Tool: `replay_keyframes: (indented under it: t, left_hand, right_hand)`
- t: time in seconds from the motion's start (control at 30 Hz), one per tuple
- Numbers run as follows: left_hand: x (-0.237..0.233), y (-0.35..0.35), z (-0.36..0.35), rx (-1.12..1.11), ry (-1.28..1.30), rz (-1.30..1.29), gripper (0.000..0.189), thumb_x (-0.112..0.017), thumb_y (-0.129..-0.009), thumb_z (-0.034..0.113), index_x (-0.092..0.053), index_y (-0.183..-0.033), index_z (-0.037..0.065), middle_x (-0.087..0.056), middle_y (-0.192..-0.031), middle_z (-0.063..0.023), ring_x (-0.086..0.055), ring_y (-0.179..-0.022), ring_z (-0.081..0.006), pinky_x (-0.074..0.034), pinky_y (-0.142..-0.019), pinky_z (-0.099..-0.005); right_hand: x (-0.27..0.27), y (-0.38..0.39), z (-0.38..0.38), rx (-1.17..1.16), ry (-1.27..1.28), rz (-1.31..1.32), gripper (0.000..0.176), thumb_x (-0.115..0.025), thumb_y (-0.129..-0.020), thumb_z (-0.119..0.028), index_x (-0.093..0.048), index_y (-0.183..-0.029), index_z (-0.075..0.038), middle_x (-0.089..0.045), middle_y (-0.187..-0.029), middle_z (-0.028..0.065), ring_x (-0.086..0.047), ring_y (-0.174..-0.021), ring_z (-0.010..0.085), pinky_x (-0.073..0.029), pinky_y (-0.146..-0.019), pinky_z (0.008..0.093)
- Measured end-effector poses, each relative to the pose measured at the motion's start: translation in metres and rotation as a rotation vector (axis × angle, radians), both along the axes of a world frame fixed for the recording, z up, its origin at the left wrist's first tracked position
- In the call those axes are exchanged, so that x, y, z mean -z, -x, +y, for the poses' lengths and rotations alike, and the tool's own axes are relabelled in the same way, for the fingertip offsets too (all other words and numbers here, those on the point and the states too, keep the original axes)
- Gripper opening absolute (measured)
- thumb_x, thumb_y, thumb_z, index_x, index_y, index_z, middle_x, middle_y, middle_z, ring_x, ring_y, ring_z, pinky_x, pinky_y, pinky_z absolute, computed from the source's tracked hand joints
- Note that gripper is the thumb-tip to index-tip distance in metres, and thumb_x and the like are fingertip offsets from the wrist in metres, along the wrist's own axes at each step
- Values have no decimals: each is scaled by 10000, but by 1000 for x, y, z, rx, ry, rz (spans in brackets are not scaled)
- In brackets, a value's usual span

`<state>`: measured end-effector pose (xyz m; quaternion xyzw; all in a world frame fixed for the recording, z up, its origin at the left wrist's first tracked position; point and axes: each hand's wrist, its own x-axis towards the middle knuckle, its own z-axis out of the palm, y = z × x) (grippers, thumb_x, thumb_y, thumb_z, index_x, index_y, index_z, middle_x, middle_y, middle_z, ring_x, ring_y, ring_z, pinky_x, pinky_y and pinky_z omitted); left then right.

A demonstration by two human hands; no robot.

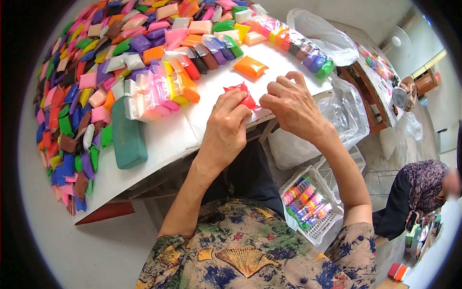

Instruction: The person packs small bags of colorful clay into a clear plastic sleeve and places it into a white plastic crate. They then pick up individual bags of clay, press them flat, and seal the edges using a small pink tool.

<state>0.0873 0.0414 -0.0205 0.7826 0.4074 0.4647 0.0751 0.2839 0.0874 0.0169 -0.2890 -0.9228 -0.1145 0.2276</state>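
Near the table's front edge, a small red packet (249, 99) of what looks like soft clay lies under the fingers of my left hand (226, 120), which are closed on it. Just to its right is my right hand (294, 105), fingers curled and pinched together close to the packet's right edge. Whatever is in that pinch is too small to make out. Beyond both hands sits an orange packet (250, 67) on the white tabletop (192, 126). A clear-wrapped bundle of pink, yellow and orange packets (161, 91) stands left of my left hand.
Loose coloured packets (91, 91) heap over the table's left and back. A teal case (128, 139) lies at the front left. A long wrapped row of packets (293, 43) reaches the right edge. Below stands a white basket (315, 236) of packs. Another person (418, 192) is at far right.
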Motion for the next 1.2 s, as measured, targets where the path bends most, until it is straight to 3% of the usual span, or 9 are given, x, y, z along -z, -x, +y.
replay_keyframes:
  t: [0.27, 0.47, 0.57, 0.67, 0.77, 0.8, 0.93, 1.0, 1.2]
  left_hand:
    - [0, 0, 0, -6, 16, -18, 133, -600, -778, -106, -636, -883, -33, -636, -1211, -188, -554, -1220, -381, -436, -1051, -449]
    - [2, -1, 0, -20, 16, -21, 134, -599, -777, -109, -638, -872, -24, -642, -1220, -185, -559, -1220, -381, -434, -1053, -449]
    - [3, -1, -1, -31, -4, -20, 141, -601, -783, -107, -637, -888, -21, -642, -1210, -184, -565, -1207, -382, -440, -1043, -450]
    - [5, -5, -1, -39, -43, -14, 178, -612, -793, -86, -623, -957, -19, -619, -1200, -192, -548, -1213, -386, -429, -1048, -462]
    - [7, -6, 0, -58, -65, -17, 221, -615, -802, -69, -604, -1018, -22, -601, -1187, -201, -540, -1205, -388, -423, -1048, -469]
    - [7, -7, 0, -66, -68, -20, 233, -615, -805, -65, -598, -1034, -24, -598, -1181, -203, -541, -1198, -388, -423, -1046, -470]
    - [3, -13, -1, -122, -81, -4, 199, -620, -813, -46, -582, -1008, -30, -601, -1146, -208, -552, -1162, -390, -430, -1031, -474]
    - [3, -14, 1, -147, -118, 54, 163, -625, -820, -32, -579, -976, -28, -609, -1120, -208, -559, -1138, -391, -437, -1014, -477]
    - [3, -13, -3, -159, -26, -171, 96, -642, -851, -5, -585, -928, -15, -635, -1088, -203, -570, -1095, -386, -467, -947, -470]
  right_hand:
    - [-1, -6, 2, -47, 87, -2, 51, -653, -766, -83, -645, -809, -108, -577, -812, 48, -569, -876, 225, -386, -905, 417]
    - [9, -7, -13, 78, -2, 95, 68, -636, -807, -86, -632, -867, -116, -561, -807, 57, -570, -850, 231, -404, -862, 402]
    - [14, -6, -28, 270, 3, 201, 58, -656, -847, -112, -640, -898, -92, -594, -826, 68, -595, -834, 263, -446, -798, 398]
    - [25, 8, -48, 312, 252, 665, 162, -713, -860, -179, -656, -933, -45, -638, -826, 90, -630, -780, 284, -488, -704, 386]
    - [28, 24, -66, 389, 446, 861, 267, -763, -847, -227, -664, -955, -4, -663, -803, 110, -649, -707, 278, -506, -644, 374]
    - [29, 30, -69, 403, 511, 943, 240, -759, -845, -198, -662, -911, 12, -637, -735, 108, -621, -637, 209, -494, -610, 336]
    - [39, 46, -71, 381, 685, 1144, 202, -712, -875, -149, -644, -847, 39, -612, -674, 90, -537, -607, 124, -461, -577, 298]
    - [40, 49, -70, 399, 693, 1149, 210, -707, -889, -155, -652, -861, 45, -620, -672, 83, -531, -607, 110, -459, -574, 294]
    - [33, 58, -69, 388, 718, 1212, 234, -692, -927, -181, -681, -938, 52, -639, -682, 70, -522, -620, 71, -459, -575, 272]
